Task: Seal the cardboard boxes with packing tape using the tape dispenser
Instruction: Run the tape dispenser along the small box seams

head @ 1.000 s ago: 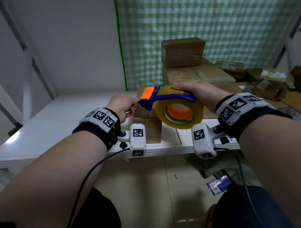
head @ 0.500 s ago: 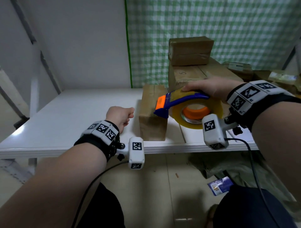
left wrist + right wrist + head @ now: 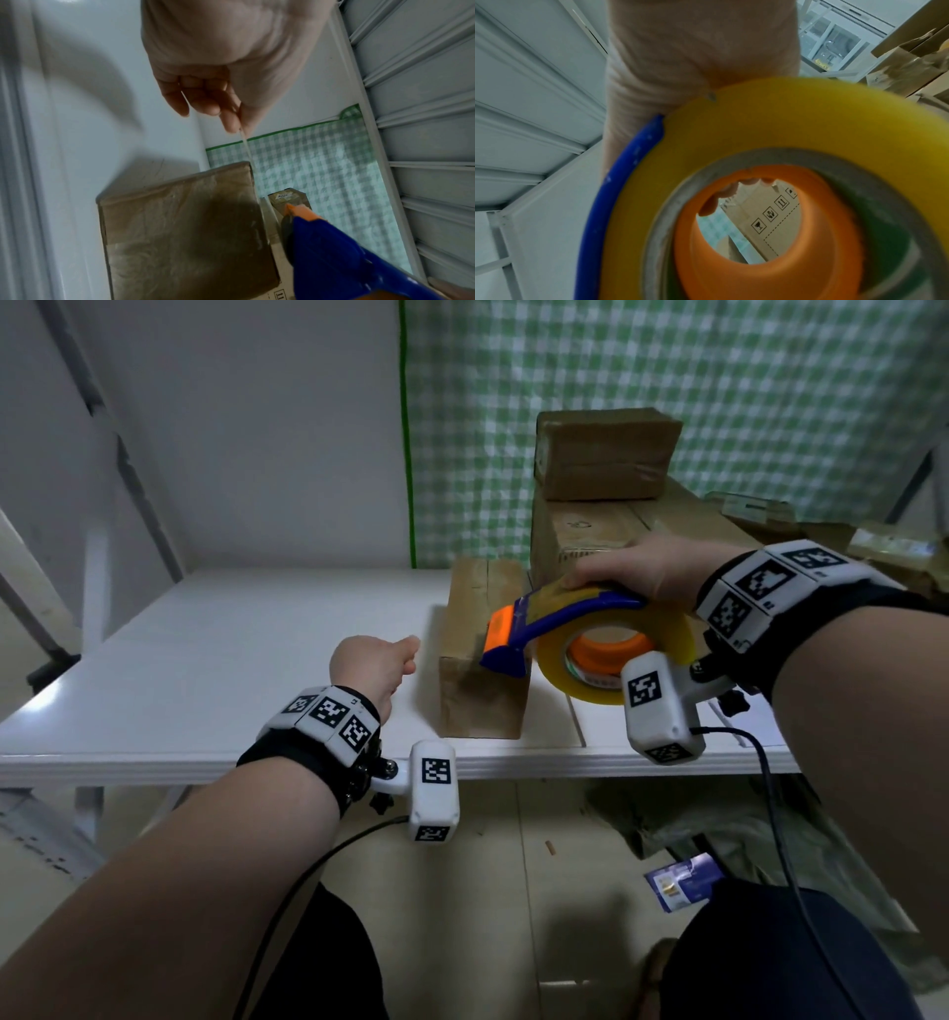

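The right hand (image 3: 648, 567) was curled over the top of the tape dispenser (image 3: 560, 629), gripping its blue plastic frame, palm down, wrist level with the bench (image 3: 215, 670). The dispenser's orange front end rested against the top right edge of a small cardboard box (image 3: 480, 660) standing near the bench's front edge. Its roll of tape (image 3: 616, 660) was glossy, translucent yellow, wound round an orange hub. The left hand (image 3: 375, 662) hovered just left of the box, fingers folded in, pinching the end of a thin clear tape strip (image 3: 250, 162) that ran taut to the box's edge. The box's near face looked shiny and wrinkled under film. Behind it stood a larger carton (image 3: 590, 541) with a smaller taped parcel (image 3: 606, 454) on top.
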A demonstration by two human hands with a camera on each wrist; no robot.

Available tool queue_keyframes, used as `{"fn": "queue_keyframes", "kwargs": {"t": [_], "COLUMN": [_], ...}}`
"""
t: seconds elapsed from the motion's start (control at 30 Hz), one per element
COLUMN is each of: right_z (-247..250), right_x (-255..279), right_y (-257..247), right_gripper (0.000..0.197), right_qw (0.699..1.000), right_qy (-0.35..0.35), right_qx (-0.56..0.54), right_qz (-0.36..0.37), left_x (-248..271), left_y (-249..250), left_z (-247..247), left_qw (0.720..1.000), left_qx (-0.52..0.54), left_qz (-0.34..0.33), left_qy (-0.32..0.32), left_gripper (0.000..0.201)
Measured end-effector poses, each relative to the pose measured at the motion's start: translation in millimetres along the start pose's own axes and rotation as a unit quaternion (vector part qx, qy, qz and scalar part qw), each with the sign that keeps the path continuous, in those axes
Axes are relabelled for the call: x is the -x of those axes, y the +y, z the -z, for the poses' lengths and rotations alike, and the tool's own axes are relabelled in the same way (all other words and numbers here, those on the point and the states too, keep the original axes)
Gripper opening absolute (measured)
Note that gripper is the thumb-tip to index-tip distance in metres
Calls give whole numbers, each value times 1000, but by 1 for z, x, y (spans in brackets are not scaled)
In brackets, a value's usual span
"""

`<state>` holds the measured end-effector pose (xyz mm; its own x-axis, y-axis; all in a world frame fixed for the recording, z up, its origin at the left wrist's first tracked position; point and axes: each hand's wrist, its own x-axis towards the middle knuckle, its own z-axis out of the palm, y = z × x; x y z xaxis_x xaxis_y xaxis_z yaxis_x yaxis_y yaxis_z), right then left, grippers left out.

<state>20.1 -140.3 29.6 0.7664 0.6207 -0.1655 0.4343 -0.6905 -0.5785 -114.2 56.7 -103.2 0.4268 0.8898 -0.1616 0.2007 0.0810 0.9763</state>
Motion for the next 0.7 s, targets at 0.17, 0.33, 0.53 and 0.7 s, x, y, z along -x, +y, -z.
{"fn": "queue_keyframes", "kwargs": {"t": [0.17,0.33,0.53,0.7], "right_z": [-4,-9,-19,-26], "right_x": [-3,-11,-19,-24], "right_y": [-2,-6,-31,-50], "right_gripper": [36,43,50,41], "right_qw": [1000,997,976,951], "right_qy": [7,-3,6,-7], "right_qx": [14,74,217,309], "right_qz": [-1,-7,-15,-4], "left_x": [-1,-2,-2,1], "left_y": [-2,-7,-13,-20], "left_z": [2,2,3,-3], "left_qw": [1000,1000,998,997], "left_qx": [-9,-24,-37,-17], "left_qz": [2,12,37,56], "left_qy": [3,-3,-26,-41], "left_gripper": [30,31,33,35]}}
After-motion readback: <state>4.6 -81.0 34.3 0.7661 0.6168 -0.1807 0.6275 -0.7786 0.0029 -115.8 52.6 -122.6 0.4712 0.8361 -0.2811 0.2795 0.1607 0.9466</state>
